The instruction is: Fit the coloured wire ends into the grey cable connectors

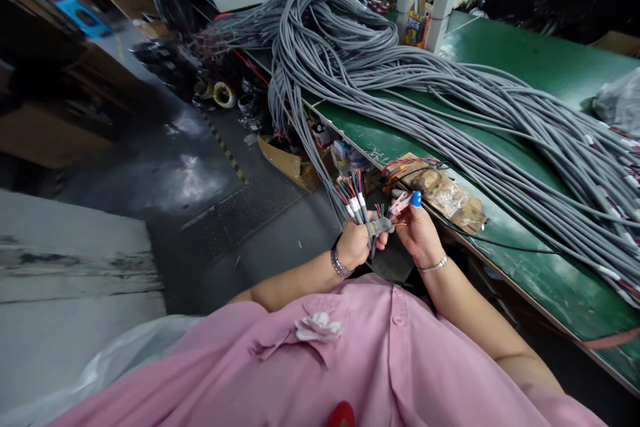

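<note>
Several grey cables point(364, 215) stand gathered in the left fingers point(379, 227), which I see wrapped firmly around them below the white sleeves point(354, 204). Those ends look finished as far as baring goes, with coloured wires point(345, 188) fanned out above the fingers. One smaller wire tuft point(381, 211), between the two sets of fingers, seems to be getting the attention. The right fingers point(419, 216), thumb in a blue cap point(415, 199), pinch a pinkish object point(400, 205) I can't identify from here. Beyond the fingers, a long cable pile point(400, 73) lies across the green bench point(500, 47); I can't tell how much of it is left to work.
</note>
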`<state>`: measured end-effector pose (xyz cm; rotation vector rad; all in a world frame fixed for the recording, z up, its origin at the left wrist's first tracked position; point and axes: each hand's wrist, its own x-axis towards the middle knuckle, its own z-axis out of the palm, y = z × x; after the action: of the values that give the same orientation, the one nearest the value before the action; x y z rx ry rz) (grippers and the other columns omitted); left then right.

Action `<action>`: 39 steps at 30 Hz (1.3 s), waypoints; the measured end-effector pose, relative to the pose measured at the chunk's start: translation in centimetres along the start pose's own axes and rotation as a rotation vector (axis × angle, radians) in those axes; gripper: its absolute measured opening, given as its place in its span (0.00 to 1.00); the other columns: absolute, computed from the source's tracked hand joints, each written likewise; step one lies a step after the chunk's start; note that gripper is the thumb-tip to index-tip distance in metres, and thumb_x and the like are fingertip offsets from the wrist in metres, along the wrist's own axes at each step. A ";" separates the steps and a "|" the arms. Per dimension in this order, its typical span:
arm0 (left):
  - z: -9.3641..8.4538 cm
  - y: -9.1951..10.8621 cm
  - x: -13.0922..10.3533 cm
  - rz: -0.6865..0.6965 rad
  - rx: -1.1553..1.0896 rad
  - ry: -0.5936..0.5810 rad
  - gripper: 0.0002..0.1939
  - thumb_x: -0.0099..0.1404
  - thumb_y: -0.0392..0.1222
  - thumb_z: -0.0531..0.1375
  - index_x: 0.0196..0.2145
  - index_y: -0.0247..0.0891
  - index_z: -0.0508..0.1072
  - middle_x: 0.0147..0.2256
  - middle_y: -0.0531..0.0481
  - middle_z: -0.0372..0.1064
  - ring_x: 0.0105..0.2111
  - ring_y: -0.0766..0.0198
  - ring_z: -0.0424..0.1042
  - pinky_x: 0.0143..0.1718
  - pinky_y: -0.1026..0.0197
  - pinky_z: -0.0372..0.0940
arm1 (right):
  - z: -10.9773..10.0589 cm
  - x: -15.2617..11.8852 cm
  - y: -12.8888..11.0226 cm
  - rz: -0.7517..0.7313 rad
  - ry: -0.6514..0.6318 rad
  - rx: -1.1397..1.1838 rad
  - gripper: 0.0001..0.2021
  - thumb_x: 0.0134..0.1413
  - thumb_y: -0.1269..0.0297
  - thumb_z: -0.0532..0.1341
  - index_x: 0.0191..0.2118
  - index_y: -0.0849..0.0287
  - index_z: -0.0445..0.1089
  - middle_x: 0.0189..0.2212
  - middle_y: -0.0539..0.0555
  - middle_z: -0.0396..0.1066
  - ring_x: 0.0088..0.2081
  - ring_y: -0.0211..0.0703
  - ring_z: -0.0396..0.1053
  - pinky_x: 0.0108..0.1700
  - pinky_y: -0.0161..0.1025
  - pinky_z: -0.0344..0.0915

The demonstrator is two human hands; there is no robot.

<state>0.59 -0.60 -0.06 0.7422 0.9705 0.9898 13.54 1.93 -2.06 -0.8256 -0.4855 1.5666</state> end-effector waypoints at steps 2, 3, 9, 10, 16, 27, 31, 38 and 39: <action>0.0 -0.1 0.1 -0.009 0.015 0.006 0.17 0.49 0.51 0.66 0.21 0.33 0.70 0.15 0.53 0.65 0.13 0.72 0.61 0.15 0.68 0.56 | 0.1 0.1 0.0 -0.012 0.017 0.005 0.18 0.49 0.45 0.64 0.31 0.57 0.71 0.25 0.49 0.71 0.24 0.36 0.65 0.28 0.35 0.63; 0.0 -0.2 0.1 -0.013 0.021 0.008 0.17 0.50 0.51 0.66 0.22 0.33 0.70 0.15 0.53 0.65 0.13 0.72 0.61 0.15 0.68 0.56 | 0.1 0.0 0.0 -0.013 0.020 0.006 0.18 0.49 0.45 0.64 0.31 0.57 0.71 0.25 0.49 0.71 0.24 0.36 0.65 0.28 0.36 0.63; 0.0 -0.1 -0.2 0.016 -0.001 0.012 0.17 0.49 0.51 0.66 0.22 0.34 0.70 0.15 0.52 0.65 0.14 0.70 0.62 0.14 0.67 0.56 | 0.0 -0.4 0.0 0.051 -0.032 0.069 0.21 0.48 0.41 0.62 0.31 0.57 0.71 0.26 0.50 0.72 0.25 0.38 0.66 0.29 0.37 0.65; -0.1 -0.1 -0.4 0.022 -0.004 0.014 0.17 0.49 0.51 0.66 0.22 0.34 0.70 0.15 0.52 0.65 0.13 0.70 0.62 0.14 0.67 0.56 | 0.0 -0.4 0.0 0.072 -0.049 0.082 0.22 0.48 0.39 0.61 0.30 0.57 0.71 0.27 0.51 0.72 0.25 0.38 0.67 0.29 0.37 0.66; -0.4 -0.2 -1.2 0.069 -0.014 0.026 0.16 0.50 0.50 0.65 0.21 0.34 0.69 0.15 0.52 0.66 0.14 0.70 0.62 0.15 0.66 0.57 | -0.2 -0.9 -0.4 0.082 -0.074 0.075 0.18 0.52 0.44 0.61 0.33 0.56 0.72 0.30 0.50 0.73 0.27 0.36 0.68 0.30 0.34 0.67; -0.1 -0.7 -0.1 0.075 -0.074 0.099 0.15 0.49 0.49 0.66 0.22 0.36 0.66 0.16 0.53 0.66 0.14 0.70 0.62 0.15 0.67 0.56 | -0.3 -1.1 -0.2 -0.023 -0.031 0.018 0.14 0.52 0.50 0.64 0.33 0.57 0.72 0.28 0.49 0.70 0.29 0.36 0.65 0.32 0.34 0.67; -0.1 -0.6 0.0 0.056 -0.061 0.108 0.15 0.48 0.48 0.66 0.21 0.36 0.65 0.15 0.54 0.66 0.13 0.71 0.62 0.14 0.68 0.56 | -0.1 -1.0 -0.2 -0.048 -0.074 0.045 0.12 0.52 0.52 0.64 0.31 0.57 0.73 0.30 0.50 0.71 0.31 0.37 0.67 0.34 0.35 0.66; -0.2 -0.9 0.0 0.064 -0.053 0.067 0.13 0.49 0.47 0.65 0.22 0.34 0.69 0.16 0.52 0.67 0.14 0.70 0.63 0.15 0.67 0.57 | 0.0 -1.1 -0.3 -0.045 -0.078 0.024 0.14 0.52 0.50 0.64 0.31 0.56 0.73 0.29 0.50 0.72 0.30 0.37 0.67 0.33 0.35 0.66; -0.3 -1.0 -0.1 0.069 -0.057 0.056 0.13 0.50 0.47 0.65 0.22 0.34 0.69 0.16 0.52 0.67 0.14 0.70 0.63 0.15 0.67 0.58 | -0.1 -1.2 -0.3 -0.022 -0.076 0.024 0.15 0.52 0.49 0.63 0.32 0.56 0.73 0.29 0.50 0.72 0.30 0.37 0.67 0.32 0.35 0.66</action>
<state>0.65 -1.01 -1.00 0.7069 0.9664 1.0994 13.82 0.85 -1.63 -0.7421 -0.5276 1.5849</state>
